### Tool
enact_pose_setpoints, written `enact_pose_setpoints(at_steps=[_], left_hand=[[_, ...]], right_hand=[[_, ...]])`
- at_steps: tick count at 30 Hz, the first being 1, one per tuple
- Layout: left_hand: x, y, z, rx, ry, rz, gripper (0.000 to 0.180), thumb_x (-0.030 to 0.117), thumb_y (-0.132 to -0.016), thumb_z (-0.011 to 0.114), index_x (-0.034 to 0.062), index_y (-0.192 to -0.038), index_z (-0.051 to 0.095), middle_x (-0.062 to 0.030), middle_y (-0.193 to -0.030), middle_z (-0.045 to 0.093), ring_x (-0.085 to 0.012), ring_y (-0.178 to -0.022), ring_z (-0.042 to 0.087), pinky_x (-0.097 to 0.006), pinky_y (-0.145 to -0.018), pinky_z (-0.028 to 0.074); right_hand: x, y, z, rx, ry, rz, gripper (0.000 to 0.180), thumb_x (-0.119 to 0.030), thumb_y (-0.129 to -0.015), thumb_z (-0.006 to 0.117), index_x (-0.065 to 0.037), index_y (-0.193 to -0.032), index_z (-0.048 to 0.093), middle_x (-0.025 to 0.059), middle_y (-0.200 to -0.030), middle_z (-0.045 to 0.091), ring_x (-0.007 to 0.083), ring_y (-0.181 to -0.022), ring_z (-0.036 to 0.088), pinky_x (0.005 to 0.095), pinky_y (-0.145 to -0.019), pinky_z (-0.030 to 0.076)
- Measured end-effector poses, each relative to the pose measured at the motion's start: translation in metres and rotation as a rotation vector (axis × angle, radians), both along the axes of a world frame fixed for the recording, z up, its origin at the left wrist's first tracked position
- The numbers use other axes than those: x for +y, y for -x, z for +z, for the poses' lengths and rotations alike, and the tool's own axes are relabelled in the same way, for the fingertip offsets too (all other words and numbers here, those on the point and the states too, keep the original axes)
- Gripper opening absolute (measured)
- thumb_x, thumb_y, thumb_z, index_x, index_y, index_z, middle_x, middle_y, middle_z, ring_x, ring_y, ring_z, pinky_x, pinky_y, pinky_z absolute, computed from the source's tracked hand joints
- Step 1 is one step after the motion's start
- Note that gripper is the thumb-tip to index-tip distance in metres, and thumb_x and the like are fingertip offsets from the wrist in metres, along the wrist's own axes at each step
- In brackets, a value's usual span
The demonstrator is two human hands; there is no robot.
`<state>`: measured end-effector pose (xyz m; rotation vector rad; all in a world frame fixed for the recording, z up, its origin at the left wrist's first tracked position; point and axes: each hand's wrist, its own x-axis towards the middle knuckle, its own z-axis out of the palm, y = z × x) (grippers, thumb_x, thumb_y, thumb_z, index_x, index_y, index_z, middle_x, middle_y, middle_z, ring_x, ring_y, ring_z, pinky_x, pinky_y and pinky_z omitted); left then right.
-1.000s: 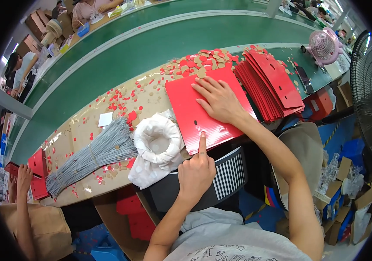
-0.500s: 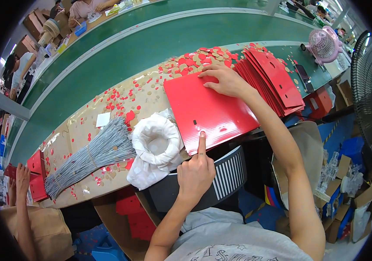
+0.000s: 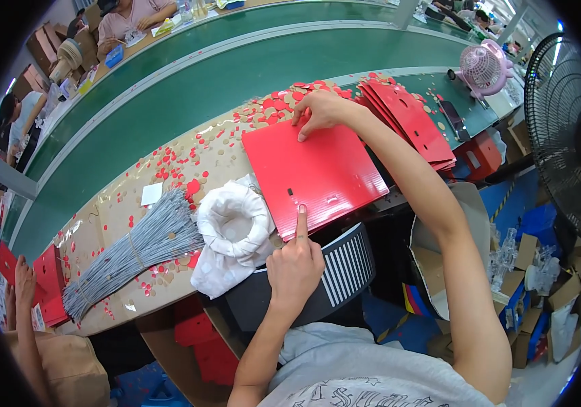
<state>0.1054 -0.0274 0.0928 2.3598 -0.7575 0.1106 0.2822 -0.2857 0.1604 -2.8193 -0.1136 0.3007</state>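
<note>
A glossy red corrugated sheet [image 3: 321, 166] with small cutouts lies flat before me, its near edge over the table's front. My left hand [image 3: 296, 268] is at that near edge, index finger stretched out with its tip pressed on the sheet beside a cutout, other fingers curled and holding nothing. At the far edge, my right hand [image 3: 324, 112] arches over the sheet, thumb on its face and fingers bent at the edge, gripping it. A fanned stack of similar red sheets [image 3: 409, 122] leans to the right. Red and tan punched-out discs [image 3: 273, 105] lie scattered behind the sheet.
A rolled white cloth bag [image 3: 235, 224] and a bundle of grey wire-like strands [image 3: 138, 251] lie to the left. A phone [image 3: 453, 121], a pink fan [image 3: 484, 68] and a large black fan [image 3: 569, 136] stand right. At far left, another person's hand [image 3: 24, 281] handles red pieces.
The view has shifted slightly, moving the scene left. My right hand has slid a little left along the far edge, its fingers more bent. My left fingertip stays beside the cutout.
</note>
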Motion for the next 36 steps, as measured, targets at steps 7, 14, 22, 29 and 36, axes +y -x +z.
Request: enact_pose_setpoints(at_steps=[7,14,22,29,36], left_hand=[[0.000,-0.001,-0.002,0.009,-0.013,0.000,0.060,0.005,-0.083,0.058,0.0041,-0.143,0.051,-0.0155,-0.050,0.053,-0.0332,-0.043,0.057,-0.046,-0.047,0.047],[0.000,-0.001,-0.004,-0.012,-0.009,0.006,0.059,0.008,-0.083,0.058,-0.0008,-0.141,0.051,-0.0156,-0.051,0.056,-0.0323,-0.042,0.058,-0.046,-0.046,0.049],[-0.004,-0.001,-0.002,-0.096,-0.039,-0.006,0.057,0.012,-0.083,0.058,-0.0065,-0.137,0.054,-0.0146,-0.052,0.059,-0.0294,-0.043,0.061,-0.044,-0.046,0.053],[-0.005,-0.001,-0.004,-0.119,-0.060,-0.002,0.057,0.013,-0.084,0.058,-0.0074,-0.137,0.054,-0.0125,-0.052,0.059,-0.0273,-0.042,0.061,-0.042,-0.045,0.053],[-0.002,0.001,-0.003,-0.105,-0.051,0.022,0.057,0.012,-0.084,0.058,-0.0040,-0.139,0.053,-0.0151,-0.052,0.058,-0.0310,-0.044,0.061,-0.045,-0.047,0.052]], right_hand=[[-0.005,0.001,-0.012,-0.065,-0.058,0.000,0.046,-0.036,-0.063,0.090,-0.014,-0.101,0.079,0.0082,-0.105,0.073,0.0246,-0.095,0.068,0.0368,-0.085,0.055],[0.006,-0.005,-0.007,-0.014,-0.039,-0.055,0.042,-0.031,-0.061,0.090,-0.015,-0.099,0.079,0.0107,-0.100,0.073,0.0266,-0.096,0.068,0.0375,-0.084,0.055],[-0.015,-0.001,-0.017,-0.127,-0.003,0.128,0.068,-0.042,-0.071,0.083,-0.002,-0.123,0.066,0.0156,-0.112,0.069,0.0303,-0.109,0.065,0.0374,-0.098,0.049],[-0.005,0.005,0.002,-0.213,0.015,0.115,0.061,-0.035,-0.070,0.083,-0.003,-0.119,0.064,0.0158,-0.115,0.067,0.0313,-0.111,0.063,0.0385,-0.096,0.050],[0.007,0.014,0.005,-0.385,0.033,0.134,0.040,-0.031,-0.070,0.083,-0.015,-0.103,0.065,0.0046,-0.106,0.066,0.0256,-0.112,0.060,0.0488,-0.089,0.044]])
